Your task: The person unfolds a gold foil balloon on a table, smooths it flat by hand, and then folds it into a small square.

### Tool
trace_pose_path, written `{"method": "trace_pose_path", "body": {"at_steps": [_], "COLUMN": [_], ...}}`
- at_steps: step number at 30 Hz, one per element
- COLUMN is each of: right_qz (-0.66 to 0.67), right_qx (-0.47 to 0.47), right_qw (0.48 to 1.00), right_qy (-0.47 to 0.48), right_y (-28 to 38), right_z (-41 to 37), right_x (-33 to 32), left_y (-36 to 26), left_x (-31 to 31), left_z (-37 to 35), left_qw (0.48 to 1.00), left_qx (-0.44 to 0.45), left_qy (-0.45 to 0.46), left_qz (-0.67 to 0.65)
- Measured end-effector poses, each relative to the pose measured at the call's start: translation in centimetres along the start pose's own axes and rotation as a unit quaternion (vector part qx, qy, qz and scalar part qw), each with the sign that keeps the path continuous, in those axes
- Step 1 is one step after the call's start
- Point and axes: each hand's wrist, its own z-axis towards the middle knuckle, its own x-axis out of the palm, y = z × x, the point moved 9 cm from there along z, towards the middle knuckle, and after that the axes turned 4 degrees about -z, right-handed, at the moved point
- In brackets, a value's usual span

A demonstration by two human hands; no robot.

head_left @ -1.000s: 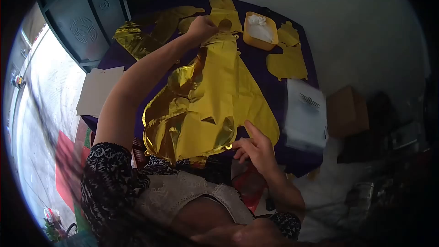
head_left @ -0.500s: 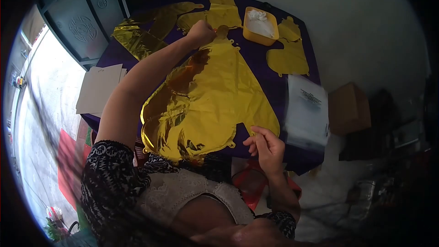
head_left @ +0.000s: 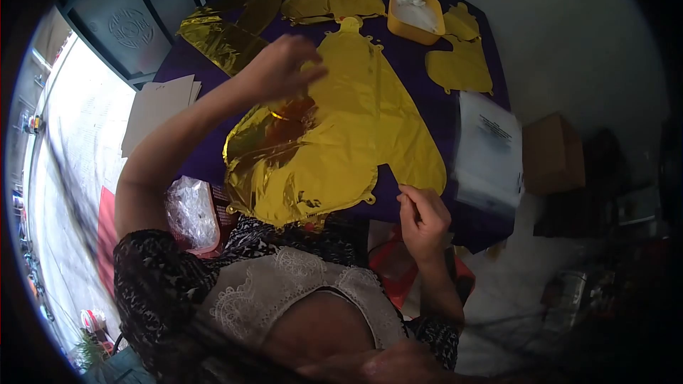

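A large flat gold foil balloon (head_left: 341, 121) lies on the purple cloth in front of me, its narrow neck pointing away and its left side creased and shiny. My left hand (head_left: 288, 71) hovers over its upper left part. The fingers there are motion-blurred but look loosely bent and apart, with nothing visible in them. At the balloon's lower right corner, my right hand (head_left: 425, 222) pinches the foil edge between thumb and forefinger. Beyond the neck lies another flat gold foil piece (head_left: 356, 0), and a shinier folded foil piece (head_left: 220, 39) is at the far left.
A yellow tub (head_left: 416, 27) with white contents stands at the back. To its right is a gold foil piece (head_left: 461, 64). Clear plastic packets (head_left: 489, 146) lie at the right edge, cardboard sheets (head_left: 160, 110) at the left. A brown box (head_left: 553, 154) stands beyond the table.
My left hand has left the balloon's neck and come back toward me. My right hand has closed at the lower right corner. The view has shifted, so the table sits higher.
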Motion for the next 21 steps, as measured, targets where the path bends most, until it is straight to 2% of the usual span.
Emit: {"method": "trace_pose_path", "body": {"at_steps": [1, 3, 6, 10, 13, 21], "right_qz": [-0.010, -0.025, -0.039, -0.038, -0.033, -0.030], "right_qx": [-0.014, -0.035, -0.044, -0.036, -0.032, -0.019], "right_qw": [1.000, 0.999, 0.998, 0.998, 0.998, 0.997], "right_qy": [-0.003, -0.005, 0.007, 0.021, 0.039, 0.061], "right_y": [0.0, 0.2, 0.2, -0.5, -0.5, -1.6], "right_z": [0.1, 0.1, 0.0, -0.5, -0.5, -0.2], "right_x": [0.3, 1.0, 1.2, 1.7, 2.0, 1.2], "left_y": [-1.9, -5.5, -8.2, -8.2, -7.8, -9.0], "left_x": [-0.3, -0.2, 0.5, 1.9, 3.2, 4.7], "left_z": [-2.1, -5.5, -9.8, -13.8, -15.5, -15.4], "left_qw": [0.999, 0.996, 0.990, 0.987, 0.990, 0.987], "left_qx": [0.035, 0.069, 0.084, 0.008, -0.040, -0.088], "left_qy": [-0.004, 0.055, 0.105, 0.141, 0.120, 0.123], "left_qz": [0.011, 0.005, 0.031, 0.076, 0.070, 0.056]}}
